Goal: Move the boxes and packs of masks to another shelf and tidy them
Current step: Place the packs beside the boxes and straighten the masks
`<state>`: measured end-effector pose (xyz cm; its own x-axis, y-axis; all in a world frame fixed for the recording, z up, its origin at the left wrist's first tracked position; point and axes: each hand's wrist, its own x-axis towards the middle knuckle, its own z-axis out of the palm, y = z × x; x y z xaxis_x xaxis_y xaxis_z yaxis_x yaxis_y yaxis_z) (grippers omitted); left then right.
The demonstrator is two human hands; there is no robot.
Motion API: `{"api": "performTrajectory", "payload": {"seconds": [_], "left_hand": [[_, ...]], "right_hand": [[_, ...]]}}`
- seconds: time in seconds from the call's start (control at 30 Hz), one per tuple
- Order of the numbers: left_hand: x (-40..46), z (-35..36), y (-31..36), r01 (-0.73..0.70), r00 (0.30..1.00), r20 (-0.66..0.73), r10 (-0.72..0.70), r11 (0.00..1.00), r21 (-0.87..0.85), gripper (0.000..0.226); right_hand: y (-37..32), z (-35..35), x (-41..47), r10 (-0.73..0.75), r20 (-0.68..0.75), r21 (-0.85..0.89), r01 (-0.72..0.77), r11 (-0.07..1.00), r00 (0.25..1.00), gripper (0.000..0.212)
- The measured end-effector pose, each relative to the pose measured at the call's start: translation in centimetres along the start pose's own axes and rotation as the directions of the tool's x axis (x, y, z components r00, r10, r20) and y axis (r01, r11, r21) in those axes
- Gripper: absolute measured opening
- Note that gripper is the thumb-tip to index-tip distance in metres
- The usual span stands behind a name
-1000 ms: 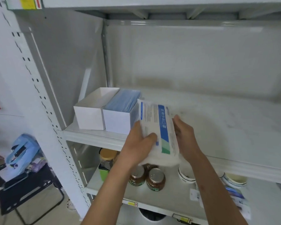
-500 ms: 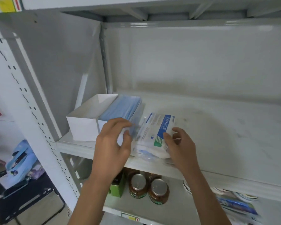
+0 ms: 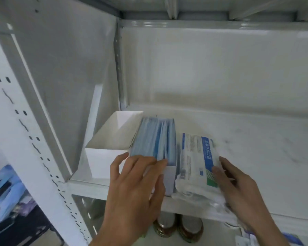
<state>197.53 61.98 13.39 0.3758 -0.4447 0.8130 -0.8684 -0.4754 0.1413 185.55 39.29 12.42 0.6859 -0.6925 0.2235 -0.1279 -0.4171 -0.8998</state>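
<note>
On the white metal shelf [image 3: 247, 148], at its left end, stands an empty white open box [image 3: 114, 139]. Beside it on the right is a second white box filled with blue masks [image 3: 155, 139]. A clear pack of masks with a blue and green label [image 3: 197, 160] lies flat on the shelf against that box, its near end over the shelf's front edge. My left hand [image 3: 137, 185] rests with spread fingers on the front of the box of blue masks. My right hand [image 3: 235, 183] touches the pack's right side with straight fingers.
Two brown jars with metal lids [image 3: 178, 226] stand on the lower shelf beneath my hands. A perforated white upright [image 3: 25, 125] runs down the left. Blue items lie on a dark stand [image 3: 5, 196] at the lower left. The shelf stretches bare to the right.
The pack has gone from upright in both hands to lying flat on the shelf next to the mask box. My left hand has moved onto the box front. The camera came closer.
</note>
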Motion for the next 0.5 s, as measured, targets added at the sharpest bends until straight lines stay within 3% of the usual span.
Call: {"api": "performTrajectory", "payload": {"seconds": [0.07,0.17,0.23,0.37,0.5], "left_hand": [[0.5,-0.4,-0.4,0.02,1.0,-0.002,-0.021,0.999,-0.039,0.026],[2.5,-0.8,-0.4,0.029,1.0,0.011,-0.028,0.988,-0.154,0.024],[4.5,-0.6,0.3,0.051,0.992,0.127,-0.025,0.977,-0.206,0.032],[6.4,-0.1,0.9,0.058,0.927,0.375,-0.013,0.992,-0.111,0.051],[5.6,-1.1,-0.1,0.075,0.926,0.376,-0.038,0.994,-0.083,0.051]], "right_hand": [[0.0,0.0,0.1,0.055,-0.018,-0.026,-0.056,0.998,0.998,0.045],[-0.4,-0.2,0.0,0.1,-0.05,-0.024,-0.101,0.995,0.994,0.05],[-0.8,-0.1,-0.1,0.107,-0.073,-0.01,-0.108,0.994,0.992,0.049],[-0.9,0.0,-0.1,0.09,-0.068,0.028,-0.089,0.996,0.994,0.039],[-0.4,-0.3,0.3,0.09,-0.055,0.05,-0.087,0.995,0.994,0.047]]}}
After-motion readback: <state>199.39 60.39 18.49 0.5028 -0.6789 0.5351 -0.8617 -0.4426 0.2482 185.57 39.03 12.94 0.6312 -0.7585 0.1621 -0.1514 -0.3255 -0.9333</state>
